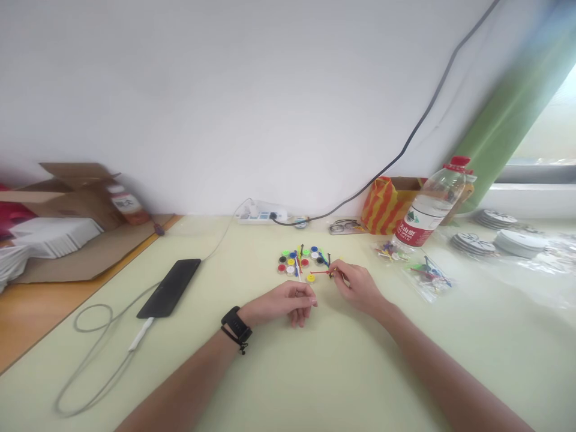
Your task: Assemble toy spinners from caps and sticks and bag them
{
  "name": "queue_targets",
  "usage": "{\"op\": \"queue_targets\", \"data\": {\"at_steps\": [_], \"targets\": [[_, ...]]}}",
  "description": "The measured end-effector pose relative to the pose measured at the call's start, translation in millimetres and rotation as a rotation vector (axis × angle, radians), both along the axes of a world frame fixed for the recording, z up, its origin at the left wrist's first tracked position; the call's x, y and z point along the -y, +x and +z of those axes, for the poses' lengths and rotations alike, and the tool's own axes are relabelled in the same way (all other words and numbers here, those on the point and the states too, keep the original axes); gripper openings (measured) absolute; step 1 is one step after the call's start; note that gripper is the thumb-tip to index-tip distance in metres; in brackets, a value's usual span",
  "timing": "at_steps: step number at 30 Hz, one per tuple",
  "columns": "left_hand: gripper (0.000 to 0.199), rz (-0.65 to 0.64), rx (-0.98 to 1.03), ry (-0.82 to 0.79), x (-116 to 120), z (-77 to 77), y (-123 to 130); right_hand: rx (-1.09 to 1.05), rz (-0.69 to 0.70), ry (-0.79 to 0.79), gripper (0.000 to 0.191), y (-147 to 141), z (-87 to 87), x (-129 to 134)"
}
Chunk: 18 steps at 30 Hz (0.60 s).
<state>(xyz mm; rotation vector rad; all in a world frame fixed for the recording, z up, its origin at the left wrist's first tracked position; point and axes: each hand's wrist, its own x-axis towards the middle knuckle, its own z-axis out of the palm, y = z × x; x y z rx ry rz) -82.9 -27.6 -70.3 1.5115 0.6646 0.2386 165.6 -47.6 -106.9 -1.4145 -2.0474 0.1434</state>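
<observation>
My right hand (357,288) pinches one end of a thin red arrow-shaped pointer (320,273) just above the table. Left of it, my left hand (290,301) is loosely closed with the fingers curled down; whether anything is in them is hidden. Beyond both hands lies a group of small round discs in several colours, among them a red disc (281,269), a white disc (290,270) and a blue disc (314,249). A yellow disc (311,278) sits nearest the hands. Thin pointers, including a white pointer (297,267), lie among the discs.
Left stand a charging phone (169,289) and an open cardboard box (67,192). Along the wall are a power strip (261,215) and glasses (346,226). Right are a striped bag (382,207), a water bottle (427,207), bagged pointers (429,277) and stacked discs (472,245).
</observation>
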Motion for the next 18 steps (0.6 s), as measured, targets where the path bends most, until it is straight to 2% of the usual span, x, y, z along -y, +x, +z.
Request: {"op": "queue_targets", "data": {"at_steps": [2,4,7,9,10,12,15,18], "targets": [[0.039,0.028,-0.015,0.042,-0.9,-0.5,0.5,0.006,0.017,-0.006,0.015,0.5,0.1,0.1],[0.037,0.157,-0.031,0.182,-4.2,-3.2,0.5,0.028,0.012,-0.004,0.014,1.7,-1.1,-0.9],[0.031,0.44,-0.081,0.578,-12.8,-9.7,-2.1,0.06,-0.051,0.036,0.016,4.7,-4.0,-4.1],[0.021,0.524,-0.152,0.863,-18.6,-14.5,-5.3,0.055,-0.096,0.077,0.02,6.8,-5.4,-6.1],[0.017,0.524,-0.178,0.979,-20.9,-17.0,-6.9,0.041,-0.111,0.093,0.022,7.4,-6.0,-6.7],[0.023,0.462,-0.207,1.136,-24.0,-22.1,-9.5,-0.001,-0.109,0.111,0.025,7.1,-6.9,-7.2],[0.032,0.343,-0.261,1.23,-25.4,-29.7,-10.6,-0.029,-0.046,0.122,0.026,2.3,-8.8,-7.1],[0.028,0.323,-0.316,1.272,-25.6,-35.0,-9.2,0.023,0.017,0.117,0.029,-5.2,-11.5,-8.0]]}}
